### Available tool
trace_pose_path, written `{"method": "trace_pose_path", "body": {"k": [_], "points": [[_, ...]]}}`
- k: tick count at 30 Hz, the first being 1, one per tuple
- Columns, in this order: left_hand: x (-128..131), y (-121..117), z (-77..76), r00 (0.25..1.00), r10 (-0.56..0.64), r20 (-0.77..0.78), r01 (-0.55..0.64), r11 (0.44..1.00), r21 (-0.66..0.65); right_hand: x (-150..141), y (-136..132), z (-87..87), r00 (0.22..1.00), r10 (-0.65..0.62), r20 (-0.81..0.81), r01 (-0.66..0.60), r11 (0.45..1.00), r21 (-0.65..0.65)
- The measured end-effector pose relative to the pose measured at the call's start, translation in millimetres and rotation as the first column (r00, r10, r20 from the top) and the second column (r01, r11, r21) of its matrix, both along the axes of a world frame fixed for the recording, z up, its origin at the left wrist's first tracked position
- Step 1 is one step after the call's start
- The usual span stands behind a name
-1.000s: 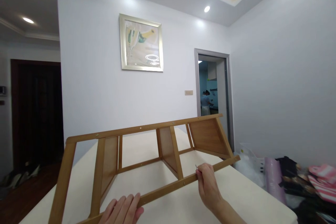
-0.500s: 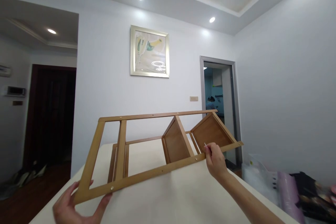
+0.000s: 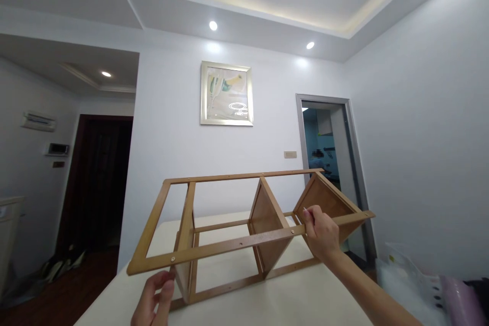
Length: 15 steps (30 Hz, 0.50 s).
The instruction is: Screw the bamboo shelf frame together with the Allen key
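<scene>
A wooden shelf frame (image 3: 229, 242) lies on its side over the pale table (image 3: 328, 300), with two solid shelf panels (image 3: 267, 214) towards its right end. My right hand (image 3: 323, 232) is closed round the near rail by the right-hand panel. A small thin pale tip (image 3: 304, 209) pokes out above its thumb; its kind is too small to tell. At the lower left, my left hand (image 3: 155, 295) has its fingers curled, thumb and fingertips at the edge of the left crosspiece, just under the near rail. Screw heads show along the rails.
Beyond the table, a grey-framed doorway (image 3: 326, 163) opens onto another room with a person partly visible. On the right floor are clear plastic wrapping (image 3: 401, 285) and a purple roll (image 3: 460, 300). A dark door (image 3: 100, 178) stands at left; a framed picture (image 3: 227, 92) hangs ahead.
The frame has turned, so its lower rails now show near the table. My left hand has left the frame's end corner for the crosspiece. My right hand keeps its hold.
</scene>
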<state>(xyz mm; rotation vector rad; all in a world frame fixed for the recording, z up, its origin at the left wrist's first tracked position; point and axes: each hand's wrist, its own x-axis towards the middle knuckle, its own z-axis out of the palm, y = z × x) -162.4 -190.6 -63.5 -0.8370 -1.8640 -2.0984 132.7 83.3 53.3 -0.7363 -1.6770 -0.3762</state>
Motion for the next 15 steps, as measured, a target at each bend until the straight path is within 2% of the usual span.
{"method": "trace_pose_path", "body": {"k": [4, 6, 9, 12, 15], "points": [[-2, 17, 9.9, 0.996, -0.073, -0.046, 0.072, 0.997, -0.019, 1, 2, 14.3, 0.999, -0.022, 0.029, 0.023, 0.999, -0.034], [-7, 25, 14.7, 0.993, -0.055, -0.106, 0.05, 0.998, -0.048, -1, 4, 18.9, 0.999, -0.024, 0.036, 0.025, 0.999, -0.039], [-12, 35, 20.2, 0.959, 0.051, -0.28, -0.08, 0.992, -0.094, -3, 6, 25.1, 0.999, -0.035, 0.039, 0.037, 0.998, -0.055], [-12, 42, 24.6, 0.858, 0.165, -0.486, -0.228, 0.971, -0.073, -3, 9, 32.6, 0.998, -0.041, 0.038, 0.044, 0.996, -0.078], [-12, 48, 29.1, 0.764, 0.274, -0.583, -0.339, 0.941, -0.002, -4, 13, 40.6, 0.999, -0.038, 0.038, 0.041, 0.995, -0.096]]}}
